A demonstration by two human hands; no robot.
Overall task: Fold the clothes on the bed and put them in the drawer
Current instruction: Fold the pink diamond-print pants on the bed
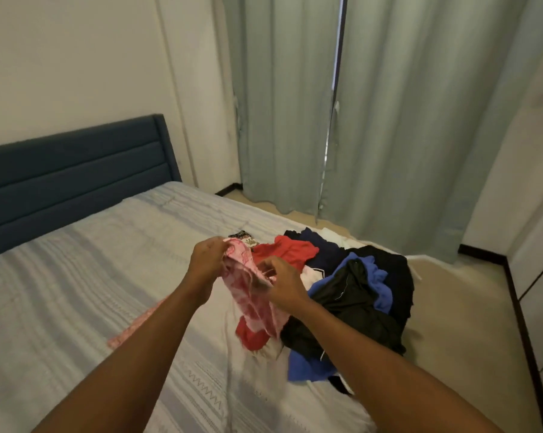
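Left hand: our left hand [205,259] grips the top of a pink-and-white patterned cloth garment [251,295], fingers curled round it.
Right hand: our right hand [282,281] pinches the same garment lower down.
Garment: held above the pale striped bed cover [86,276].
Pile: loose red, blue, black and white clothes [351,295] lie heaped along the bed's right edge.
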